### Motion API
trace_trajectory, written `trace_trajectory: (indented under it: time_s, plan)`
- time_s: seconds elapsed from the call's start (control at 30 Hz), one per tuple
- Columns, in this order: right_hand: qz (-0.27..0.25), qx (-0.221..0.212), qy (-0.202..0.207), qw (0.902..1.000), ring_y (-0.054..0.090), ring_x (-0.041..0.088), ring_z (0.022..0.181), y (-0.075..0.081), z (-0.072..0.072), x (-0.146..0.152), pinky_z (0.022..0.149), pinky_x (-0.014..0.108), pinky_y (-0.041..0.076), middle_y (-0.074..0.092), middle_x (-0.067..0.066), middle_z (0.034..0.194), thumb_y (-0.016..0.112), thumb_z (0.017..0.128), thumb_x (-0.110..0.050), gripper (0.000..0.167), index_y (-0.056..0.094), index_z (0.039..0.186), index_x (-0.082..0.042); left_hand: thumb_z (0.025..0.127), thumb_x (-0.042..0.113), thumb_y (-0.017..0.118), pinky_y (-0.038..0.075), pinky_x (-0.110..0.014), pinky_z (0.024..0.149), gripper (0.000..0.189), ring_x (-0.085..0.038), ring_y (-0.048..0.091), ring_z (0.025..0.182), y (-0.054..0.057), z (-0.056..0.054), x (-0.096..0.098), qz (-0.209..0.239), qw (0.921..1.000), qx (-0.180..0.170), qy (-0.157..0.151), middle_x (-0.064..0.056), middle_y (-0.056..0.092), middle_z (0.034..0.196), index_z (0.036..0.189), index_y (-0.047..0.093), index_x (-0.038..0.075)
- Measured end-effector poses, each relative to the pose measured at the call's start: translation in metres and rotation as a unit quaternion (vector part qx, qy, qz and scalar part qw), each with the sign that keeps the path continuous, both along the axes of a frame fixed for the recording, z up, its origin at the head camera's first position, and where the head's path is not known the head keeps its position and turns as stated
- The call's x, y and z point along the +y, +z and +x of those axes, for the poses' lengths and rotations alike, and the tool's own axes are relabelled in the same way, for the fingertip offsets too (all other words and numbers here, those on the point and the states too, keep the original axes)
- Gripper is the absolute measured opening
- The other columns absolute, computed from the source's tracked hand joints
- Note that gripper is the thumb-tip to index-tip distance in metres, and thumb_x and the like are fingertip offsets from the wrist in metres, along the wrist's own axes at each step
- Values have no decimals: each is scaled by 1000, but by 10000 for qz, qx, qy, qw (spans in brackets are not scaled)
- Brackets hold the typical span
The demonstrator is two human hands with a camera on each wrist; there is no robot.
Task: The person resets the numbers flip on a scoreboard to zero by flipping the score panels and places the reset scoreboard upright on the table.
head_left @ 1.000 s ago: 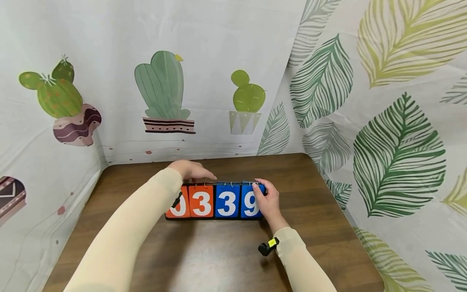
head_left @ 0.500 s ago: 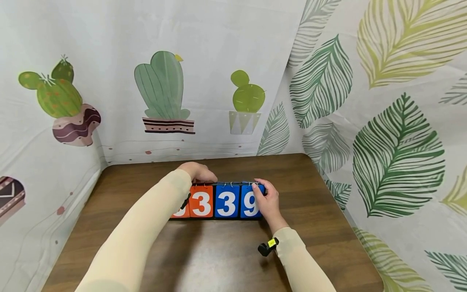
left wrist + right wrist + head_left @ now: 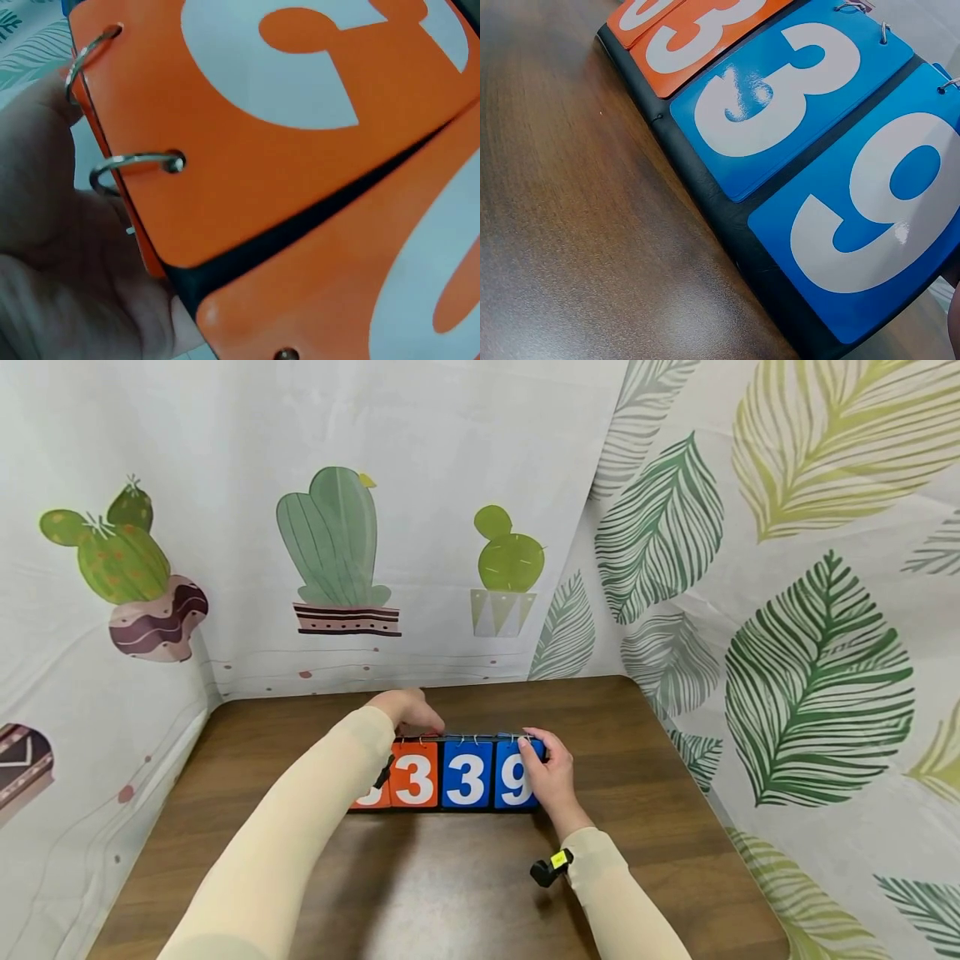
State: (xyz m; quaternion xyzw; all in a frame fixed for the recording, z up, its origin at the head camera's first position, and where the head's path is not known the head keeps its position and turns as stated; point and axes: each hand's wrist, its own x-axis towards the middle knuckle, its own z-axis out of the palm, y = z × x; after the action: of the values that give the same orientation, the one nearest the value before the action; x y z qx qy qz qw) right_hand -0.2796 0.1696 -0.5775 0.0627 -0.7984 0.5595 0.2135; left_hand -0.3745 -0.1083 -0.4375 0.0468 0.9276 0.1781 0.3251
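A tabletop flip scoreboard (image 3: 705, 199) with a black stand shows orange 0 and 3 cards and blue 3 and 9 cards, hung on metal rings. My left hand (image 3: 408, 710) reaches over its top edge behind the orange 3 card (image 3: 415, 774), thumb and fingers at the orange cards on the back. In the left wrist view, an orange sliver shows behind the rings, beside the hand (image 3: 67, 255); the fingertips are hidden. My right hand (image 3: 555, 772) grips the scoreboard's right end, thumb on the blue 9 card (image 3: 885, 210), fingers behind. My left sleeve covers part of the 0 card (image 3: 370, 798).
The scoreboard stands on a brown wooden table (image 3: 450, 893) with rounded corners. White curtains printed with cacti (image 3: 337, 535) and leaves (image 3: 821, 685) enclose the table at the back and sides.
My left hand has moved right along the top edge, its fingers bending down behind the orange 3 card. A bit of red now shows over that edge. The right hand has kept its grip.
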Motion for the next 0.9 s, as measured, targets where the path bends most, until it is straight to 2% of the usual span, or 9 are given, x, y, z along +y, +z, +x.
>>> trace_trajectory:
  time_s: [0.1,0.2,0.37,0.47,0.53,0.63,0.7,0.8,0.9]
  plan:
    - [13,-67,18,10000,67,27,117,0,0,0,101,54,54,72,4,127,68,100,-32,26,72,123,-22,88,46,73,55,-38,88,92,-29,59,108,-3,-1,1,61,9998,98,188,-19,47,150,157,34,0]
    - [23,-136,32,9999,67,28,117,0,1,0,101,54,54,71,5,128,67,101,-33,26,72,124,-21,88,43,75,55,-42,97,94,-32,59,117,-6,-3,0,102,9994,85,326,-20,43,156,158,31,-1]
    - [18,-150,15,9999,66,28,118,0,1,0,101,55,54,71,5,129,67,101,-35,27,72,124,-22,88,40,77,56,-43,94,88,-32,57,114,-10,-9,-5,276,9970,409,595,-21,50,147,154,37,-3]
    - [24,-183,13,9998,66,28,118,0,1,1,101,55,54,71,5,129,67,101,-34,28,72,125,-20,90,33,76,57,-45,97,75,-31,56,115,-6,-10,-9,529,9935,616,803,-22,55,142,147,46,-4]
    - [13,-238,28,9997,66,28,119,0,1,1,102,55,54,70,5,130,67,101,-34,30,71,126,-17,90,27,76,59,-43,92,70,-31,57,114,-3,-10,-10,809,9897,655,981,-22,56,141,146,47,-4]
    - [-7,-340,65,9994,65,29,119,0,3,1,102,55,54,69,5,131,66,101,-35,35,70,128,-14,92,21,74,60,-38,77,72,-31,58,114,-1,-14,-12,1147,9837,706,1188,-22,52,146,152,41,-1]
    - [-21,-350,78,9994,65,29,120,0,3,0,102,56,54,69,5,131,66,101,-36,36,69,128,-13,94,20,72,59,-36,71,76,-32,58,117,1,-19,-14,1232,9816,808,1218,-22,47,151,157,34,2]
    - [-5,-278,62,9996,65,30,119,-1,2,0,101,56,54,69,5,130,66,101,-36,33,70,127,-15,95,20,69,60,-40,73,78,-35,59,119,5,-25,-17,1399,9769,1041,1238,-22,43,155,161,29,5]
    - [56,-181,-4,9998,66,30,118,-1,0,1,101,56,54,70,5,129,66,101,-35,28,71,125,-20,97,18,67,62,-42,76,70,-34,63,112,11,-29,-18,1720,9684,1254,1301,-22,49,149,157,36,5]
